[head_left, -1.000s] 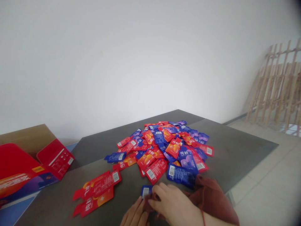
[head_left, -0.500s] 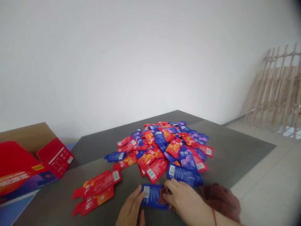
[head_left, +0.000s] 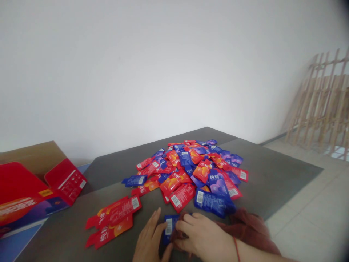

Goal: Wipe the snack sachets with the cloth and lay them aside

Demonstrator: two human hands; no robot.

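Note:
A blue pouch [head_left: 168,227] with a white barcode label lies flat near the table's front edge. My left hand [head_left: 150,236] steadies its left end, the forefinger on the pouch's edge and the thumb by its lower corner. My right hand [head_left: 200,231] is closed on a dark red-brown cloth [head_left: 252,227], part of which is bunched under the fingers on top of the pouch. Hand and cloth hide the pouch's right half. Just beyond, another blue pouch [head_left: 211,202] lies at the near edge of a heap of red and blue pouches [head_left: 177,182].
Two red pouches [head_left: 114,222] lie together left of my hands. An open red printed carton [head_left: 32,196] with a raised flap stands at the far left. The grey table [head_left: 272,160] runs toward a white wall. Wooden slatted racks [head_left: 324,105] lean at the right.
My right hand has slid left along the blue pouch with the cloth, covering more of it. The cloth trails out behind the hand. My left hand stays at the pouch's left end.

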